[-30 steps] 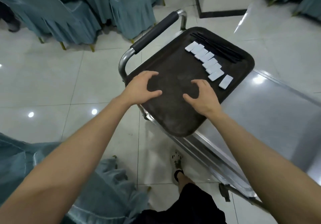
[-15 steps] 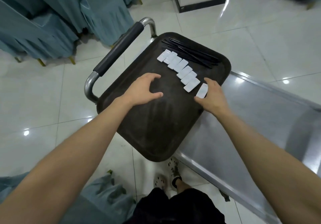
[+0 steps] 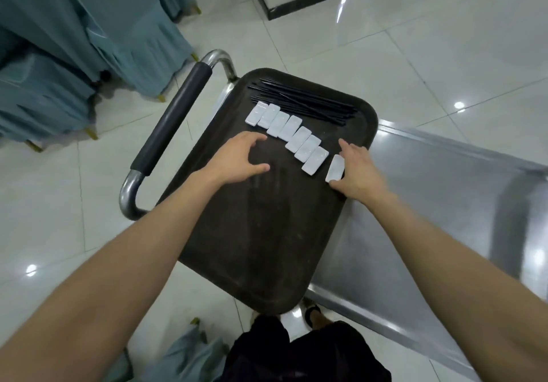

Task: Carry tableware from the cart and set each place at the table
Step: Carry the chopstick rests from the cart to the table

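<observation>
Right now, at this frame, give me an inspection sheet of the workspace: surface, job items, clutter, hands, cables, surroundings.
Surface: dark tray lying on the steel cart, overhanging its near edge.
Job's things: eight white rests in a diagonal row, the end one set apart; black chopsticks bundled behind them.
Clutter: nothing seen.
Hands: left hand open, hovering over or resting on the tray; right hand at the separate rest, grasp not clear.
Cables: nothing seen.
Surroundings: cart handle, teal-covered chairs, glossy tiled floor.
</observation>
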